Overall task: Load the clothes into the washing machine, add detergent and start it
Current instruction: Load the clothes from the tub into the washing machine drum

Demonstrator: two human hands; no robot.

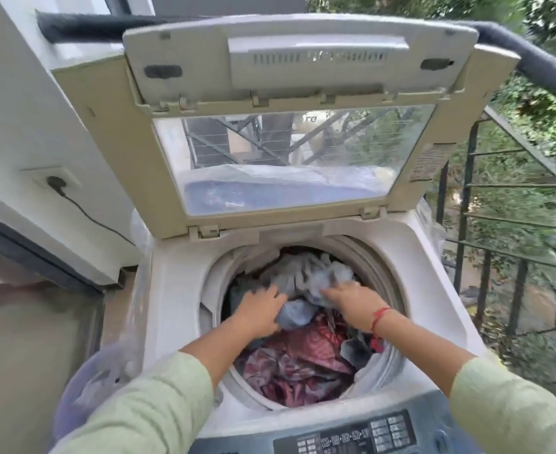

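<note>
A top-loading washing machine [178, 290] stands with its lid [286, 165] raised upright. Its drum holds a heap of clothes: grey and light blue pieces [303, 273] at the back, a red patterned cloth [299, 362] at the front. Both my hands reach into the drum. My left hand [260, 311] presses down on a light blue garment [294, 316] with fingers spread. My right hand [352, 301], with a red thread at the wrist, grips a bunch of the grey cloth. The control panel [352, 437] lies at the near edge.
A purple plastic tub [86, 385] sits left of the machine, partly behind my left sleeve. A wall socket with a black plug and cable [55, 183] is on the left wall. A dark metal railing [499, 224] runs along the right, with trees beyond.
</note>
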